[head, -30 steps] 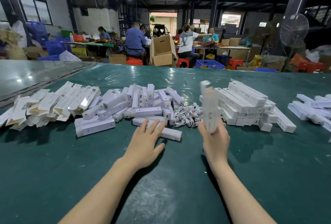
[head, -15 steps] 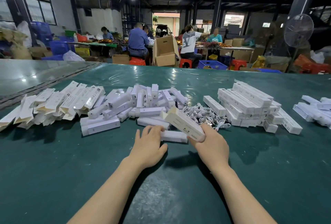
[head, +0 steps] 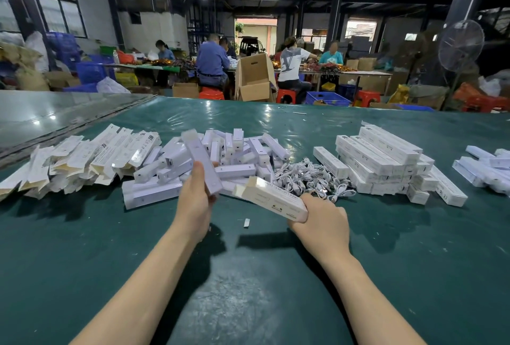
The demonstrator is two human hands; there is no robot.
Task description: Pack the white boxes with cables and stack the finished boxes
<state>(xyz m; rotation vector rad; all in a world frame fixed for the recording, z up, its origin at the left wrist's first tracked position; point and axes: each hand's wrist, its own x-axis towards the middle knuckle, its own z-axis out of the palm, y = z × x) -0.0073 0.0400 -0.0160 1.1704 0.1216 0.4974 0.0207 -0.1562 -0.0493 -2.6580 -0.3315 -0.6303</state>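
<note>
Fingers of left hand (head: 194,202) curl round a blurred white bar (head: 202,161); right hand (head: 321,220) fingers grip a box (head: 271,198) over green table (head: 248,295)

A packing workshop: long green table (head: 276,275) heaped with white boxes (head: 380,159), workers (head: 212,63) seated among cartons (head: 254,79).

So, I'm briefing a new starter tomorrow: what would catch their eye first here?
Dead centre, the left hand grips a long white piece tilted upward and the right hand grips a printed white box. Just behind lies a tangle of white cables, with a neat stack of finished boxes to its right.
</note>
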